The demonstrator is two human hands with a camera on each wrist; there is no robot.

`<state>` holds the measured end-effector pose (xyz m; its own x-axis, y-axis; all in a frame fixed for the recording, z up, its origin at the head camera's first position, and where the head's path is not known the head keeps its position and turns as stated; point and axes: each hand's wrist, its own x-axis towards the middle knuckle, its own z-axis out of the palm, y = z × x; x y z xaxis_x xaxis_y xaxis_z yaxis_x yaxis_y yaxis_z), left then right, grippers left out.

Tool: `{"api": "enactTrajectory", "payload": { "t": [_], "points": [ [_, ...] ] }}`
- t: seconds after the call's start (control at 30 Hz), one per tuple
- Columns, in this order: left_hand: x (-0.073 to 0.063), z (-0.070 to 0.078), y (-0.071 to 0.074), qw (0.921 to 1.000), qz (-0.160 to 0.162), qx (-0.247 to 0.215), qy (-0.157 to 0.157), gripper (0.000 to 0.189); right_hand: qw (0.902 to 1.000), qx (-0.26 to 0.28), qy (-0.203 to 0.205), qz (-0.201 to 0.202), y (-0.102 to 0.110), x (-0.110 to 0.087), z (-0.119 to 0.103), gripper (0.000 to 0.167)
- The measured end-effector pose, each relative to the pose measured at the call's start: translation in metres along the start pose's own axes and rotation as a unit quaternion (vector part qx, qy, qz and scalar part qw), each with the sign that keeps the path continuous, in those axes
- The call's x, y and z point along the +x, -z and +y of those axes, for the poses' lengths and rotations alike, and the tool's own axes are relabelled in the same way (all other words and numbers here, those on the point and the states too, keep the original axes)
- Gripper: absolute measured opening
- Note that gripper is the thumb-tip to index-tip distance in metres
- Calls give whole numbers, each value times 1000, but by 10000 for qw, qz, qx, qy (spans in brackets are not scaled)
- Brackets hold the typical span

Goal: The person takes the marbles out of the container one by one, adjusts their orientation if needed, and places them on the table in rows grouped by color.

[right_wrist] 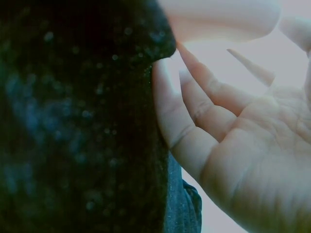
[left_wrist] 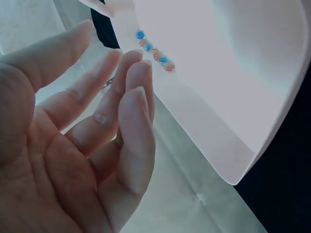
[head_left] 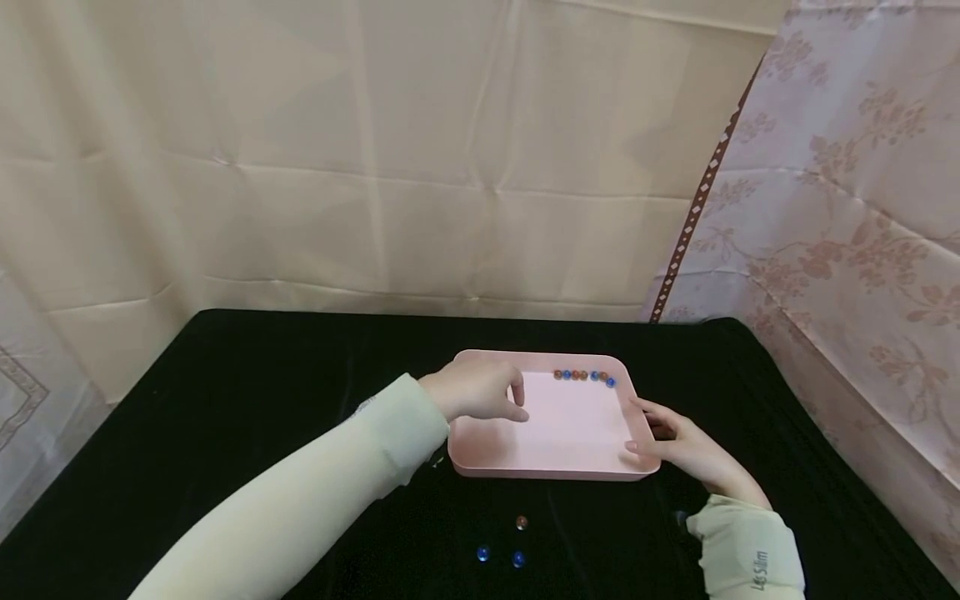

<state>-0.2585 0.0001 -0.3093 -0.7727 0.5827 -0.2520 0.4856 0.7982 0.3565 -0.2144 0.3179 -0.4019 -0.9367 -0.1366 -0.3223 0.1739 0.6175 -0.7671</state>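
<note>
A pink tray (head_left: 555, 462) lies on the black cloth, with a row of several blue and orange-brown marbles (head_left: 575, 375) along its far right side. Over the tray's left part hovers my left hand (head_left: 480, 389), fingers loosely bent. In the left wrist view its thumb and fingertips are apart with nothing between them, and the marble row (left_wrist: 156, 52) shows beyond them. My right hand (head_left: 693, 450) holds the tray's right edge, thumb over the rim and fingers along the outer side. In the right wrist view those fingers (right_wrist: 194, 111) reach beside the dark cloth.
Near the front lie an orange-brown marble (head_left: 521, 522) and two blue marbles, one at left (head_left: 482, 553) and one at right (head_left: 518, 559). A small dark blue thing (head_left: 681, 517) sits beside the right sleeve. A cream curtain (head_left: 420, 167) hangs behind the table.
</note>
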Motion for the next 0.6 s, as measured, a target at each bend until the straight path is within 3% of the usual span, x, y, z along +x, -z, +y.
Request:
{"api": "enactTrajectory", "payload": {
  "t": [0.33,0.6],
  "points": [
    [17,-1,6,9934,-348,-945,547,24,10000,-29,-72,43,-6,1,-3,82],
    [32,-4,5,9895,-173,-1283,637,28,9999,-48,-8,111,-10,3,-3,82]
  ]
}}
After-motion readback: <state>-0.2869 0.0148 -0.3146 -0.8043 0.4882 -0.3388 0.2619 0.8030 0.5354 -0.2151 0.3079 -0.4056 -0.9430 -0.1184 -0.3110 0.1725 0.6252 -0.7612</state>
